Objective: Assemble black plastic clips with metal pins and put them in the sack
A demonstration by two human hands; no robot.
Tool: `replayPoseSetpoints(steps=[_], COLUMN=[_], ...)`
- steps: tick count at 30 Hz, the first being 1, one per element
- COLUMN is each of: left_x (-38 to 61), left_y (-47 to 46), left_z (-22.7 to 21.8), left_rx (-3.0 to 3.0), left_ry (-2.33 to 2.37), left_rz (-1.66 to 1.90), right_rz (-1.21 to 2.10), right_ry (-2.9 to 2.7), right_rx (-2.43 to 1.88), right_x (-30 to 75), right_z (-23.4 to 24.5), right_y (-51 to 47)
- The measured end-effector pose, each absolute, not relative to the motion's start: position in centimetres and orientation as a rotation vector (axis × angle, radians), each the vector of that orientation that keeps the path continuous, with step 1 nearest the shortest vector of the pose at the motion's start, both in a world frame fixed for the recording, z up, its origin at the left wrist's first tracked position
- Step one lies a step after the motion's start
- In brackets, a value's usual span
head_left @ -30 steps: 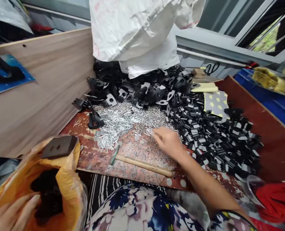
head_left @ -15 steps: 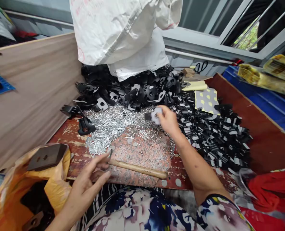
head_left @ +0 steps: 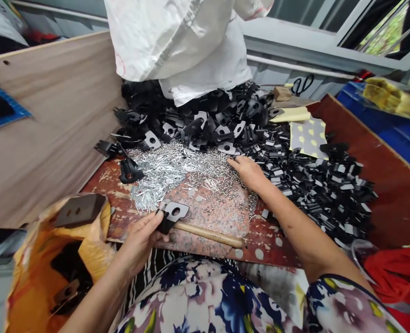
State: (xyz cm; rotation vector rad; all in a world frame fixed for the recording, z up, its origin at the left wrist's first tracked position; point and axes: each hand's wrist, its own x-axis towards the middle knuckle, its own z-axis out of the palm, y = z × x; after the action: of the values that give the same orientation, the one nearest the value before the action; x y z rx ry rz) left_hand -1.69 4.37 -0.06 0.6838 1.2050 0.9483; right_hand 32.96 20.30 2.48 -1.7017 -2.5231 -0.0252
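Note:
My left hand [head_left: 144,233] pinches a black clip-like part [head_left: 175,212] with a flat grey tab and a round hole, over the table's front edge. A wooden handle [head_left: 208,234] lies just behind that part; its left end is hidden. At the right of the heap of small metal pieces, my right hand [head_left: 248,172] has its fingers drawn together among them; whatever they hold is too small to make out. Shiny pins [head_left: 163,173] lie in the middle, with small round metal bits [head_left: 218,162] to their right.
Black parts [head_left: 208,125] are heaped at the back, under a white sack [head_left: 163,37]. Smaller black pieces [head_left: 315,189] cover the right side. A wooden board [head_left: 52,111] stands on the left, beside a yellow bag [head_left: 27,273]. Scissors [head_left: 302,84] lie at the back right.
The black part has passed from my right hand to my left, which has closed on it. My right hand has moved slightly right, to the small pieces. The view has shifted a little.

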Motion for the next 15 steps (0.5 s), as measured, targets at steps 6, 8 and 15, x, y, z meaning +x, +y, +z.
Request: replayPoseSetpoints(steps=[6,8,15], left_x=[-1.9,-2.2,-2.5], left_y=[3.5,3.2,3.1], left_z=[0.3,0.5,1.4], left_rx=[0.622,0.608,0.768], left_ry=[1.227,1.293,1.205], left_rz=[1.016,1.035,0.962], right_rz=[0.009,0.275,0.404], right_ry=[-2.166,-2.076,-2.319], right_rx=[-1.673,-1.584,-1.318], right_x=[32.3,31.1,28.3], right_z=[3.4,2.8,-1.6], right_y=[16.1,12.9,3.9])
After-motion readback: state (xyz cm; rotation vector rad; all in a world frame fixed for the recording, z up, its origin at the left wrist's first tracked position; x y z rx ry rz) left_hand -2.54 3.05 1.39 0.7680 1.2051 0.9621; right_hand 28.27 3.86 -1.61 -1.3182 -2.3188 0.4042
